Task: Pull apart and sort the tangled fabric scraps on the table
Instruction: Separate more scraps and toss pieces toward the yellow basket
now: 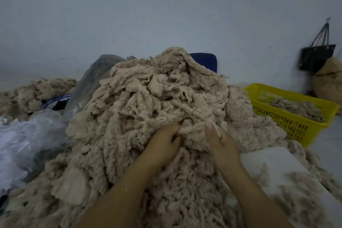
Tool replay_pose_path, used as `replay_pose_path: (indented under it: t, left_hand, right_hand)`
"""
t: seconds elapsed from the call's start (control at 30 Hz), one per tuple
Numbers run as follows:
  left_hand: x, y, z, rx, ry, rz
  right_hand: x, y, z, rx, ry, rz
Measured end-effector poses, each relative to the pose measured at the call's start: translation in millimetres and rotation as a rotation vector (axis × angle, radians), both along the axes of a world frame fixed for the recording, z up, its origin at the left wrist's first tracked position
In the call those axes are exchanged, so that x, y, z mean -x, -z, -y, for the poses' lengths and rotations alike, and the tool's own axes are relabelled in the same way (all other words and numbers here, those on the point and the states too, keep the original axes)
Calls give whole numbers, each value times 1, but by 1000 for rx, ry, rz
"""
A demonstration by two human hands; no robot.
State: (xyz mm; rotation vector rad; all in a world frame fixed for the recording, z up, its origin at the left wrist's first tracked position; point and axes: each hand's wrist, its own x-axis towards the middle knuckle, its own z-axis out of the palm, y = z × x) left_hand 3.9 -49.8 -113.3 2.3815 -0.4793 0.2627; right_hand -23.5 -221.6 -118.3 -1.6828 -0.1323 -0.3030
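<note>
Head view, scrap: a fleecy beige strip (192,130) lies at the near foot of the pile, stretched between both my hands. Its far edge runs on into the tangle.
Pile: the heap of scraps (148,98) rises steeply right behind the strip and covers most of the worktop (273,163).
Left fingers: my left hand (162,142) has its fingers (174,132) curled in, pinching the strip's left end.
Right fingers: my right hand (224,144) presses its thumb on top of the right end. The fingers beneath are buried in fabric, so I take it for a pinch.
Risk, tearing: I cannot see where the strip ends, so a hard tug may rip it or shed fluff rather than free it.
Risk, slide: pulling from the foot could bring the steep heap down towards me and over the bare worktop.
Risk, mixing: the yellow basket (288,124) sits just beside the pile's right edge and holds scraps, so a slide could spill unsorted pieces into it.
Risk, snagging: plastic bags (27,135) lie against the left flank and might drag along.
</note>
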Motion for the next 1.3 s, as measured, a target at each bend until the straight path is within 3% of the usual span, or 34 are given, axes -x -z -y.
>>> replay_pose_path:
  t: [0.07, 0.27, 0.4, 0.57, 0.7, 0.8, 0.87, 0.93, 0.97, 1.03, 1.13, 1.23, 1.3]
  left_hand:
    - [-12, 2, -16, 20, -93, 14]
    - [-48, 7, -46, -30, -368, -225]
    - [-42, 1, -32, -50, -372, -258]
    - [-1, -26, 1, -134, -48, -33]
    - [4, -39, 12, 4, 64, 27]
    - [-4, -32, 6, 118, -44, 33]
    - [-14, -25, -5, 325, -210, -87]
    - [-25, -25, -31, 606, -464, -300]
    - [-27, -25, -46, 635, -530, -366]
    - [-32, -22, -57, 500, -453, -310]
    - [-22, -24, -26, 177, -152, -149]
    - [-10, -21, 1, -207, -102, 114]
    - [-1, -18, 8, -150, 32, 148]
  right_hand:
    - [0, 1, -1, -109, 20, -17]
    - [4, -13, 7, -583, 21, -106]
    - [-1, -15, 21, -854, -64, -151]
    - [-5, -7, 6, -682, -223, -147]
    - [-3, -5, 1, -554, -257, -141]
    - [-1, -4, -1, -392, -278, -125]
    - [2, -4, -5, -293, -284, -124]
    - [2, -7, 0, -423, -290, -145]
    - [0, -8, 8, -546, -285, -170]
    - [-4, -14, 22, -644, -211, -216]
    - [-6, -6, 14, -579, -178, -230]
    - [-8, 0, 4, -640, -285, -205]
    - [-4, -5, 4, -674, -327, -186]
